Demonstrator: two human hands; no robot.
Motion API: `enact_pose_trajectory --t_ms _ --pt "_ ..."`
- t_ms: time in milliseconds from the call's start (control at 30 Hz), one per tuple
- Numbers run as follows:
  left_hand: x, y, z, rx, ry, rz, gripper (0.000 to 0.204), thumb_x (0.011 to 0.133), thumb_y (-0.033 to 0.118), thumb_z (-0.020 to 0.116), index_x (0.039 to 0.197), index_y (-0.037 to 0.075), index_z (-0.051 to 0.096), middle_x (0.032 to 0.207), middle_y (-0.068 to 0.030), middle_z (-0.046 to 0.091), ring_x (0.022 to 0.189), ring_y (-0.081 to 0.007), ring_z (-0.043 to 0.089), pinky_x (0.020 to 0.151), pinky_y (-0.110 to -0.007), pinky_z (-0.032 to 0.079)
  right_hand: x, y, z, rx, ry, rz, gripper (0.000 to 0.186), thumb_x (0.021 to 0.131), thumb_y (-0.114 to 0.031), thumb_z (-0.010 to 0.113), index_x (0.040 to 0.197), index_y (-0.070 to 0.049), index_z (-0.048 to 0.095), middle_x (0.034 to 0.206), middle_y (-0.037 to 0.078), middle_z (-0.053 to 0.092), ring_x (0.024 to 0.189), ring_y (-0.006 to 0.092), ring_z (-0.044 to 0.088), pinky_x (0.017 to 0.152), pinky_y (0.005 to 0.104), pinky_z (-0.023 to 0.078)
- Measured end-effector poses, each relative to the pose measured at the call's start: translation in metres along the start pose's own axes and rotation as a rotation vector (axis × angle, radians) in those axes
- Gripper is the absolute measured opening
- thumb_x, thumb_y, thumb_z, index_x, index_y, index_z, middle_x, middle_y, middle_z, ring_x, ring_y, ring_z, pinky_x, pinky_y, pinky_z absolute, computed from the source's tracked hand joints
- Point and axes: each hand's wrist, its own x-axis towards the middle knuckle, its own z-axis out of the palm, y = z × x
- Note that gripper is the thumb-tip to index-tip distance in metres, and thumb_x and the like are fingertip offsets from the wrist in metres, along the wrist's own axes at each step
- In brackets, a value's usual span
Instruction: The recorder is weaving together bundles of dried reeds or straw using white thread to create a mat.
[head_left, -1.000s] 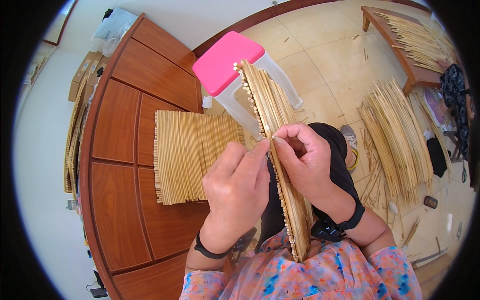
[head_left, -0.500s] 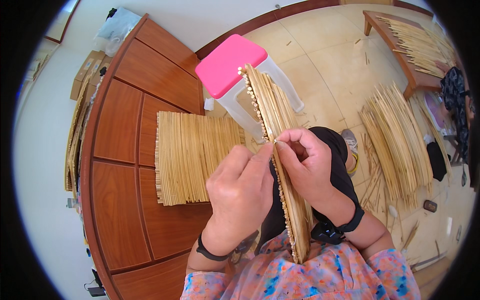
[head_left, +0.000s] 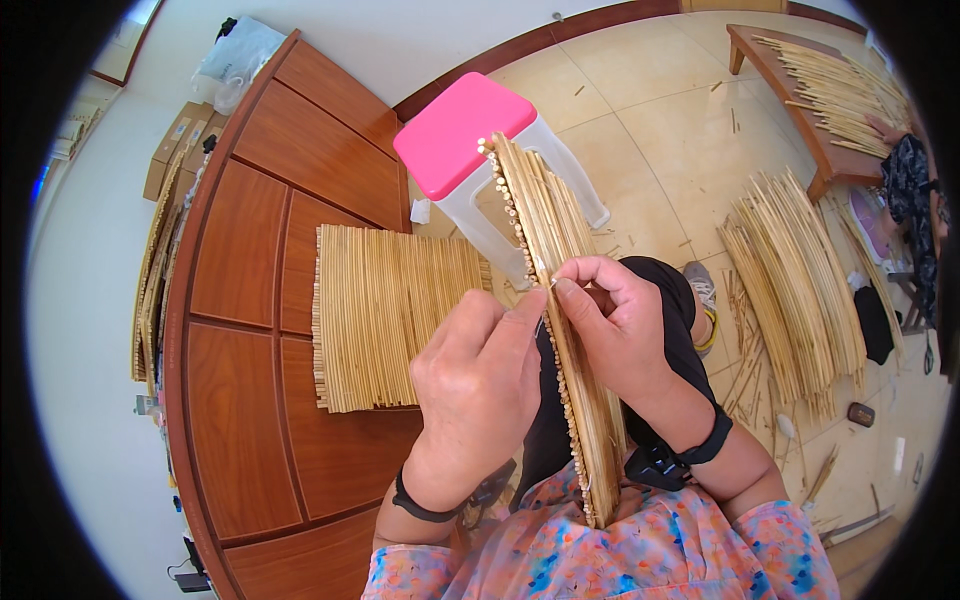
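A mat of straw-coloured reed stalks (head_left: 547, 195) stands on edge across my lap, its cut ends along the left side. At the middle of that edge, my left hand (head_left: 475, 365) is closed, thumb and forefinger pinching a thin pale thread. Opposite it, my right hand (head_left: 617, 325) pinches the same thread with thumb and forefinger against the stalks; its other fingers curl behind. The fingertips of both hands nearly meet. Most of the thread is hidden by the fingers.
A finished-looking reed mat (head_left: 395, 315) leans on the wooden panelling (head_left: 240, 420) at left. Ahead stands a pink-topped stool (head_left: 465, 130). At right lie a reed pile (head_left: 800, 300) and scattered offcuts. Another person's hand (head_left: 882, 130) is by a reed-laden bench (head_left: 800, 100).
Both hands stay at the same spot on the mat's edge, the fingertips shifting only slightly. The whole view has shifted a little.
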Motion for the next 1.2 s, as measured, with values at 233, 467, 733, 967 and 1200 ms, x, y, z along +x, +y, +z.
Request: enact_pose_trajectory --t_ms 233,467,733,967,1200 --pt "0.002 0.004 -0.001 0.099 0.005 0.016 0.029 0.077 -0.007 0.069 0.104 0.005 0.073 0.072 -0.0067 0.051 0.057 -0.0213 0.054 0.050 -0.033 0.044 -0.001 0.001 0.000 0.009 0.009 -0.007 0.010 0.094 -0.009 0.064 0.097 0.001 0.066 0.072 -0.005 0.060 0.059 -0.0017 0.050 0.051 0.0174 0.038" --pt "0.002 0.006 0.001 0.115 0.014 0.024 0.027 0.077 -0.004 0.071 0.102 0.005 0.073 0.073 -0.0065 0.052 0.058 -0.0220 0.056 0.051 -0.034 0.044 -0.003 0.002 0.002 0.014 0.045 0.006 0.010 0.093 -0.008 0.065 0.096 0.001 0.066 0.073 -0.004 0.063 0.062 -0.0011 0.052 0.053 0.0175 0.040" --pt "0.006 0.004 0.003 0.171 0.024 0.054 0.021 0.076 0.002 0.070 0.097 0.005 0.069 0.074 -0.0050 0.047 0.061 -0.0211 0.056 0.050 -0.035 0.045 -0.005 -0.002 0.004 0.036 0.064 0.014 0.010 0.092 -0.007 0.067 0.095 0.001 0.068 0.073 -0.003 0.065 0.063 -0.0004 0.055 0.055 0.0173 0.043" --pt "0.012 0.004 -0.001 0.220 -0.044 0.061 0.021 0.078 0.001 0.069 0.099 0.004 0.067 0.076 -0.0074 0.051 0.063 -0.0250 0.057 0.053 -0.036 0.046 -0.001 0.004 -0.004 -0.114 0.051 -0.039 0.007 0.086 -0.004 0.070 0.090 0.001 0.070 0.072 -0.001 0.067 0.057 -0.0002 0.052 0.051 0.0182 0.042" --pt "0.001 0.003 0.003 -0.045 -0.008 -0.126 0.017 0.083 -0.005 0.069 0.098 0.001 0.068 0.080 -0.0092 0.059 0.060 -0.0220 0.058 0.054 -0.030 0.048 0.000 0.003 -0.005 -0.036 0.030 -0.025 0.006 0.087 -0.004 0.070 0.089 0.002 0.068 0.074 -0.001 0.066 0.059 0.0001 0.053 0.052 0.0184 0.041"
